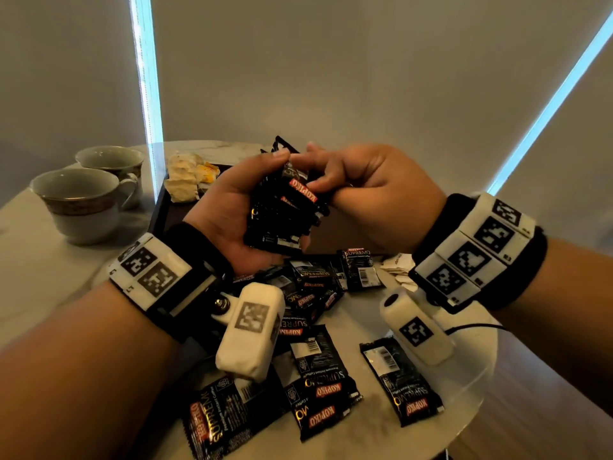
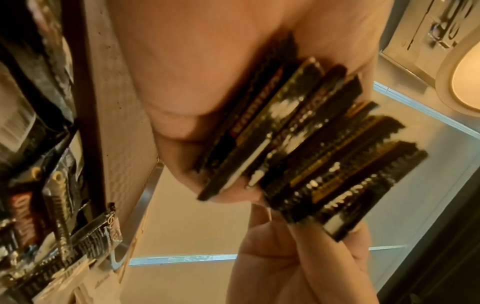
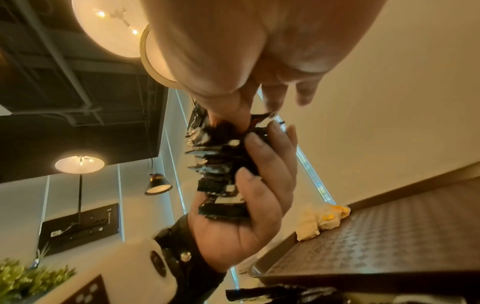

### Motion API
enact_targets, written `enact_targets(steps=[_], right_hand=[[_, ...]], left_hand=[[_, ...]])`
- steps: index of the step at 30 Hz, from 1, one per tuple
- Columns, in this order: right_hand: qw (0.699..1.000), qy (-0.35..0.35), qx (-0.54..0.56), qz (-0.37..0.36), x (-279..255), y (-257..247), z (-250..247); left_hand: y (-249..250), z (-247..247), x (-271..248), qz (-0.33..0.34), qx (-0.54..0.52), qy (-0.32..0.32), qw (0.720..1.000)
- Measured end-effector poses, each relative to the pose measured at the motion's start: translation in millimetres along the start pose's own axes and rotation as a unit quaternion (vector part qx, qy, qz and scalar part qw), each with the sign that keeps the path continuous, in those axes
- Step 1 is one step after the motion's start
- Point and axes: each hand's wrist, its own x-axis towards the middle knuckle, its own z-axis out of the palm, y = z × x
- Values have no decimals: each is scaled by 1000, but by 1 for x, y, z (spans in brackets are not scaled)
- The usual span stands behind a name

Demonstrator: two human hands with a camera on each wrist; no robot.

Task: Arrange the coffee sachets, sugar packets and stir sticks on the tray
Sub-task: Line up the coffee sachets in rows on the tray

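Head view: sachet stack [image 1: 285,207] in left hand [image 1: 232,210] above tray edge [image 1: 158,207]

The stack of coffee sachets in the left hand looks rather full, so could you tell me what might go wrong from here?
The left hand grips a thick, uneven stack of coffee sachets above the table; as the right hand pinches its top, sachets could slip out and drop. Loose sachets lie near the table edge and might get knocked off. The yellowish packets already sit heaped on the tray, so they may need tidying.
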Motion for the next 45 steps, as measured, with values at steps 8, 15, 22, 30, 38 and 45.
enact_targets(steps=[8, 15, 22, 30, 38, 45], right_hand=[[990, -80, -85, 75, -11, -15, -11], [943, -174, -224, 173, -55, -7, -31], [754, -470, -336, 312, -96, 8, -10], [838, -357, -329, 249, -68, 12, 10], [808, -183, -387, 405, -49, 45, -25], [823, -210, -382, 364, -50, 35, -11]], left_hand=[[-1, 9, -3, 41, 17, -7, 999], [1, -5, 0, 72, 93, 165, 979], [-1, -6, 1, 80, 88, 163, 979], [3, -8, 1, 85, 84, 174, 978], [9, -11, 0, 102, 64, 177, 977], [7, -13, 0, 108, 63, 184, 975]])
